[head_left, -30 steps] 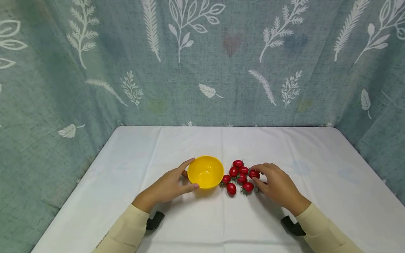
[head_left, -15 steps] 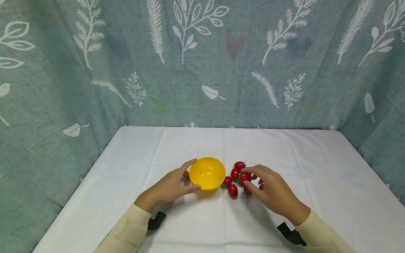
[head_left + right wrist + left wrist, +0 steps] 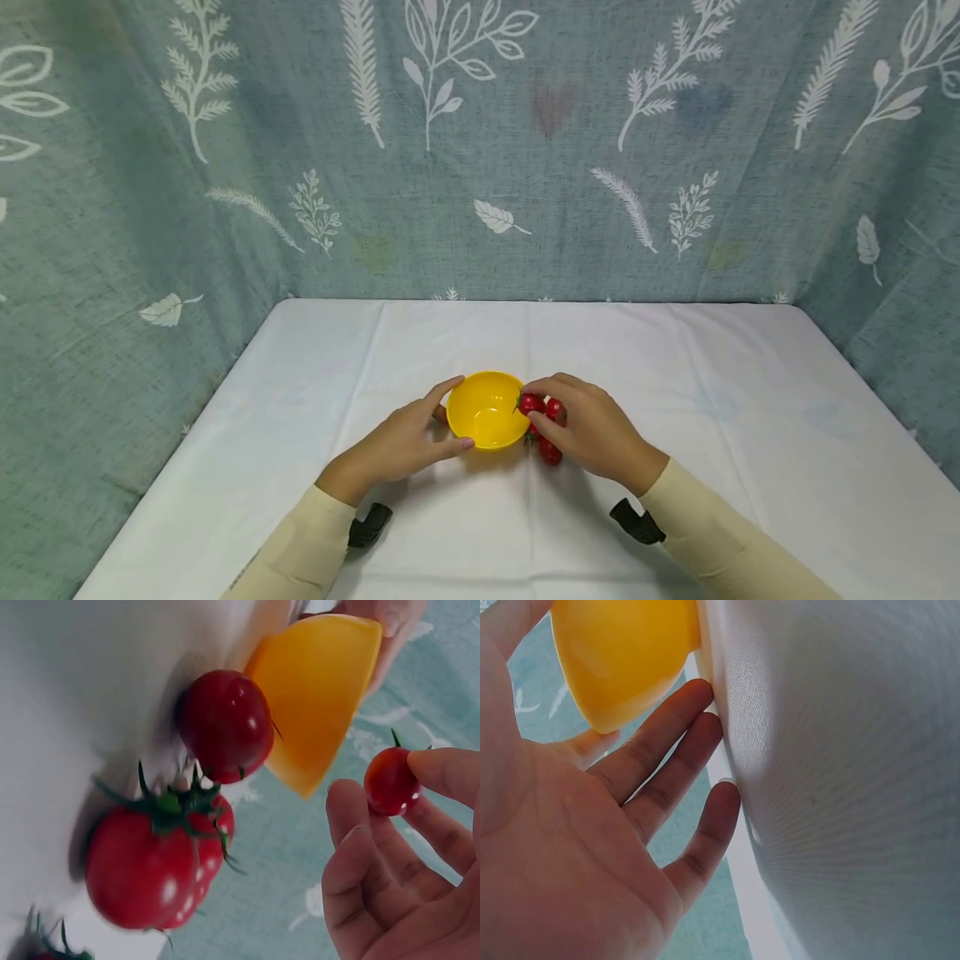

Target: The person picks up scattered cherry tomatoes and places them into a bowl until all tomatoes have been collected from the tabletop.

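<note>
A yellow bowl stands on the white-covered table. My left hand holds it from the left, thumb at the near rim and index finger at the far rim; in the left wrist view its other fingers extend loosely below the bowl. My right hand pinches a red cherry tomato between thumb and fingertips, raised at the bowl's right rim. Beside the bowl lie more cherry tomatoes, some with green stems, partly hidden by my right hand in the head view. The bowl's visible inside holds nothing.
White cloth covers the table, with light creases. A green-blue curtain with white leaf prints hangs behind and at both sides. Black straps sit at both wrists.
My right hand has moved left from the right side of the tomato group to the bowl's rim, having picked up a cherry tomato. My left hand and the bowl stay put.
</note>
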`<action>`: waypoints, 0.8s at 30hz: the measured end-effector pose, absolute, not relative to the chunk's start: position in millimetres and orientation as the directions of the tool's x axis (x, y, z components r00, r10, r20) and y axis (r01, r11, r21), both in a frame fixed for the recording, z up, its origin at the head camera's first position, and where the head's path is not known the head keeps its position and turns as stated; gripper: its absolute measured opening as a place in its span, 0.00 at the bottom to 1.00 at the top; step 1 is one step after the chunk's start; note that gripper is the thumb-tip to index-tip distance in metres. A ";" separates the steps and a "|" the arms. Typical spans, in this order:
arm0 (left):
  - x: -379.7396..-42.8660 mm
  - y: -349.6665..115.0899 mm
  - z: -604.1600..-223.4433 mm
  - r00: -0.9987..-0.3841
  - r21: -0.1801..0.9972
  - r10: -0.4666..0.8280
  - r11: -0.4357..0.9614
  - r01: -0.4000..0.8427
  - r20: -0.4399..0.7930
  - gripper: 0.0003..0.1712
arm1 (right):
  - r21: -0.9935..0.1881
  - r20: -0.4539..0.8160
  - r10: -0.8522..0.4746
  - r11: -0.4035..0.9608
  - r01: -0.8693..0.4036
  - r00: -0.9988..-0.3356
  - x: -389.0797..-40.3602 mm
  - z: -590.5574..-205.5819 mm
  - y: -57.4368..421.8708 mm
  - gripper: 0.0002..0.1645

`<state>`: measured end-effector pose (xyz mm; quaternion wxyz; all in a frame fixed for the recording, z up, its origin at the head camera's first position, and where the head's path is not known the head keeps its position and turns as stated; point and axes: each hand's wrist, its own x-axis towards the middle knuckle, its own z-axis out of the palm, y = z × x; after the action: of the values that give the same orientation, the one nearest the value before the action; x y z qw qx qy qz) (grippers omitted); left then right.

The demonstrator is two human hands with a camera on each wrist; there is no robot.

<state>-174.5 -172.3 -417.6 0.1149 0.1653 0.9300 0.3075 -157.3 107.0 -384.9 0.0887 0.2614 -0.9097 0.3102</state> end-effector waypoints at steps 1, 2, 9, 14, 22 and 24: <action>-174.7 -172.4 -417.4 -0.918 0.609 0.380 0.756 0.239 -0.112 0.52 | -0.518 0.309 -0.422 0.677 -0.523 -0.852 -159.2 -385.1 104.2 0.18; -175.0 -172.4 -417.4 -0.918 0.608 0.382 0.757 0.241 -0.112 0.52 | -0.517 0.294 -0.424 0.683 -0.516 -0.856 -161.1 -385.3 101.5 0.18; -174.9 -173.2 -417.9 -0.916 0.607 0.382 0.758 0.238 -0.119 0.52 | -0.524 0.194 -0.439 0.710 -0.471 -0.878 -173.4 -389.1 85.3 0.17; -174.6 -174.3 -417.4 -0.918 0.608 0.379 0.758 0.235 -0.118 0.52 | -0.506 0.139 -0.445 0.736 -0.450 -0.885 -180.2 -391.9 76.2 0.17; -174.1 -174.1 -415.8 -0.917 0.616 0.382 0.751 0.236 -0.115 0.52 | -0.498 0.062 -0.452 0.759 -0.420 -0.890 -186.1 -395.8 68.5 0.18; -174.0 -174.0 -416.0 -0.915 0.617 0.387 0.749 0.240 -0.114 0.52 | -0.498 0.054 -0.454 0.760 -0.418 -0.890 -187.3 -396.8 66.9 0.18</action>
<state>-174.0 -174.0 -416.0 0.1180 0.1692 0.9277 0.3111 -187.3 66.9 -396.8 -0.0350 0.2324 -0.9375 0.2568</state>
